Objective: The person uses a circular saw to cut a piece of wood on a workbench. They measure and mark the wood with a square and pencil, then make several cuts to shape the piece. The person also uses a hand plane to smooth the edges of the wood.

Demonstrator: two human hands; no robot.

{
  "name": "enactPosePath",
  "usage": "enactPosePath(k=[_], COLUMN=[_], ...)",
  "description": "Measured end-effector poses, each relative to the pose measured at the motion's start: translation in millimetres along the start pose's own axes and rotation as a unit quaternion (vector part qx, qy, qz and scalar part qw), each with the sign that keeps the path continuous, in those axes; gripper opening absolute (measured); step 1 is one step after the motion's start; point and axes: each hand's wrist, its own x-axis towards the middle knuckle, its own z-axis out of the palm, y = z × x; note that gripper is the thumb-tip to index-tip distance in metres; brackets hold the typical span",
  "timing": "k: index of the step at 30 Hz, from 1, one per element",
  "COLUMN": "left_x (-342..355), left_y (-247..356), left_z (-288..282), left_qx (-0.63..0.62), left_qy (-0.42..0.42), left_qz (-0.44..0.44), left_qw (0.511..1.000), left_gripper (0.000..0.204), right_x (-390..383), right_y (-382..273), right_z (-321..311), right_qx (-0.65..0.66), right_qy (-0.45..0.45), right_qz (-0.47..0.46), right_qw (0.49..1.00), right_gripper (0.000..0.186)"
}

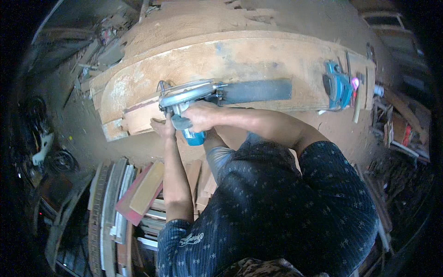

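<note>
My right hand (201,115) is closed round the rear handle of a circular saw (188,95), with a silver guard and a teal motor housing pointing toward me. Beneath the saw, a pale wooden plank (144,117) with a dark reddish far edge lies on the worktable (175,60). At the plank's near edge is my left hand (163,128), fingers spread, just left of the saw; part of it is hidden behind the tool. A dark flat board (263,90) extends to the right of the saw. The blade's contact with the wood cannot be made out.
A teal power tool (339,85) lies at the table's right end, beside a pink-lit object (355,83) and thin sticks. Stacked planks and strips (115,203) stand near me at lower left. Sawdust and wood scraps (99,53) lie beyond the table's left end.
</note>
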Motion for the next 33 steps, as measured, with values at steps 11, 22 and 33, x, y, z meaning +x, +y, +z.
enactPosePath(k=[11, 22, 33], left_x=[52, 85, 101], left_y=[-56, -84, -104], left_z=[-19, -32, -49], left_qx=[-0.219, -0.182, 0.169], left_qy=[-0.08, -0.062, -0.027], left_qz=[-0.069, -0.072, -0.026], left_qw=[0.97, 0.979, 0.985], left_gripper=[0.089, 0.088, 0.108], right_x=[18, 50, 114], right_y=[-20, -35, -54], right_z=[9, 11, 44], right_qx=[0.069, 0.089, 0.041], right_qy=[0.047, -0.032, -0.045], right_qz=[-0.02, 0.003, 0.013], right_qw=[0.996, 0.996, 0.998], right_gripper=[0.019, 0.039, 0.031])
